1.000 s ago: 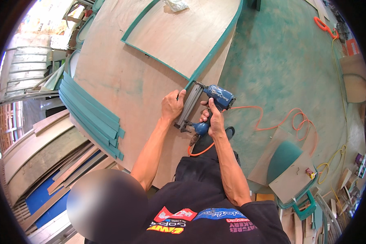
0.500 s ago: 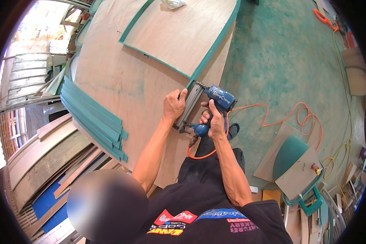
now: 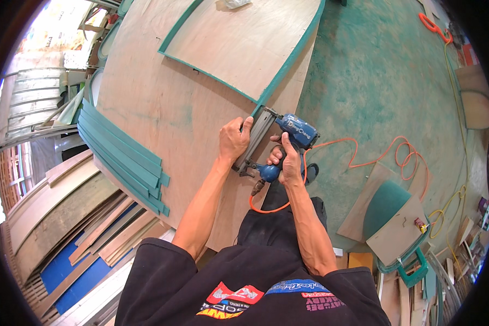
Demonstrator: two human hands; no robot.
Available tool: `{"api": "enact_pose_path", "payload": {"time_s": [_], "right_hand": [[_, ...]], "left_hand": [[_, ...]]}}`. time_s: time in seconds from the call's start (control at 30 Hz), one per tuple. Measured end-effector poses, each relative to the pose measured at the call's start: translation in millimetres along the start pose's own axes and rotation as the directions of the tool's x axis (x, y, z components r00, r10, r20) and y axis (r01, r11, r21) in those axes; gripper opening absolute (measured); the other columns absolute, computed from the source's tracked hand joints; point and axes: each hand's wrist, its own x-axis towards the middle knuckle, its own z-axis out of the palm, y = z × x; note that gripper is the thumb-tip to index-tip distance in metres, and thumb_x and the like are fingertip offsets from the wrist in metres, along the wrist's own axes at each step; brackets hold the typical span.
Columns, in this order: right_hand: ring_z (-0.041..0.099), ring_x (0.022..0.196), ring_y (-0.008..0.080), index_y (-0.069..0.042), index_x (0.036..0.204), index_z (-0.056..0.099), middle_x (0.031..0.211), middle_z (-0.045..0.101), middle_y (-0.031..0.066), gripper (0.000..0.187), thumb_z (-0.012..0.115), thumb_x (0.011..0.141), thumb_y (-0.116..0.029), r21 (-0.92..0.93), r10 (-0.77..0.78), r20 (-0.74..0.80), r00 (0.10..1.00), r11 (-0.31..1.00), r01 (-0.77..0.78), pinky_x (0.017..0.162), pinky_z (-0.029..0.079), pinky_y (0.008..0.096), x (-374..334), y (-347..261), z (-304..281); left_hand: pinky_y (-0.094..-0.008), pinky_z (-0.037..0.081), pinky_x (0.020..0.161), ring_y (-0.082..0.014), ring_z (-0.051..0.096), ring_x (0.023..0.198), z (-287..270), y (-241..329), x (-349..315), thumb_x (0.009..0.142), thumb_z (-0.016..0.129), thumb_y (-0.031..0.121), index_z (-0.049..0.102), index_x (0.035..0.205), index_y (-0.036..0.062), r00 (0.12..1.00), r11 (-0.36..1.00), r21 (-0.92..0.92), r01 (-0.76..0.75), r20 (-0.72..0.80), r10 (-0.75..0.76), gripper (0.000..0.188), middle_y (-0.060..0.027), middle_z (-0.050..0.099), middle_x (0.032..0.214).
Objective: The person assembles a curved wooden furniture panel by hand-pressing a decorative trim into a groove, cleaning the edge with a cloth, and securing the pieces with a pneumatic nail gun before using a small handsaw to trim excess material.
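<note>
My right hand (image 3: 289, 163) is wrapped round the handle of a blue air nail gun (image 3: 299, 130), its thumb along the body. The gun's grey magazine (image 3: 259, 133) lies slantwise between my hands, and its nose is close to a green edge strip (image 3: 289, 68). My left hand (image 3: 234, 139) is closed at the near end of that strip, thumb uppermost, right beside the magazine. The strip stands along the right side of a pale wooden panel (image 3: 244, 49); green strips also run along its near and left sides. The nail tip's contact is hidden.
Several loose green strips (image 3: 125, 157) lie fanned at the worktop's left edge. An orange air hose (image 3: 358, 157) runs from the gun across the green-stained floor (image 3: 364, 98). Wood offcuts (image 3: 108, 239) are stacked at lower left; boards and a green-handled item (image 3: 415, 270) stand lower right.
The view has shifted slightly, and the dark blurred shape at lower left is gone, uncovering my left sleeve and the offcuts. Both hands and the nail gun hold nearly the same position.
</note>
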Motion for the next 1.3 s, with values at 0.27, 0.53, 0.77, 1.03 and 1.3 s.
{"api": "enact_pose_path", "payload": {"time_s": [0.27,0.53,0.77,1.03,1.3], "right_hand": [[0.046,0.052,0.0075,-0.005,0.112,0.065,0.062,0.042,-0.0063,0.042,0.062,0.105,-0.047,-0.009,-0.02,0.023,1.0,1.0,0.02,0.057,0.046,0.0289,2.1,3.7,-3.2],[0.045,0.052,0.0074,-0.004,0.122,0.064,0.062,0.041,-0.0065,0.045,0.06,0.106,-0.046,0.006,-0.002,0.032,0.999,1.0,0.001,0.057,0.045,0.0287,2.8,3.6,-3.2],[0.045,0.051,0.0086,-0.003,0.121,0.064,0.062,0.042,-0.0059,0.045,0.063,0.105,-0.045,0.02,-0.005,0.041,0.999,1.0,0.005,0.057,0.045,0.0297,3.3,4.3,-2.5],[0.042,0.05,0.0071,-0.005,0.115,0.064,0.06,0.038,-0.007,0.042,0.063,0.105,-0.045,-0.006,-0.005,-0.004,1.0,1.0,0.005,0.055,0.044,0.0284,1.1,2.5,1.2],[0.043,0.052,0.0072,-0.005,0.12,0.063,0.061,0.039,-0.0068,0.046,0.061,0.105,-0.048,0.026,0.014,-0.001,1.0,1.0,-0.014,0.057,0.045,0.0287,-1.4,2.0,0.1]], "left_hand": [[-0.0503,0.045,0.058,-0.0443,0.061,0.063,-0.2,-1.3,-0.4,0.106,0.057,0.04,0.055,0.071,-0.0012,1.0,1.0,-0.005,-0.004,0.003,0.004,0.054,-0.0248,0.061,0.071],[-0.0503,0.045,0.058,-0.0433,0.061,0.062,0.0,0.4,0.6,0.106,0.057,0.04,0.055,0.07,-0.0012,1.0,1.0,-0.004,-0.006,0.0,0.006,0.055,-0.0246,0.061,0.069],[-0.05,0.045,0.058,-0.0428,0.06,0.061,-0.7,-1.7,0.5,0.105,0.059,0.038,0.055,0.068,-0.0012,1.0,1.0,-0.016,0.013,0.002,-0.013,0.054,-0.0244,0.061,0.069],[-0.0504,0.044,0.057,-0.0435,0.059,0.061,-0.2,-1.1,-0.1,0.104,0.06,0.036,0.054,0.067,-0.0016,1.0,0.999,-0.037,0.011,-0.015,-0.011,0.053,-0.0246,0.06,0.068],[-0.0512,0.044,0.057,-0.045,0.059,0.062,3.7,-4.0,-4.2,0.104,0.061,0.038,0.054,0.066,-0.001,0.999,1.0,-0.001,0.018,-0.043,-0.018,0.055,-0.0254,0.059,0.068]]}}
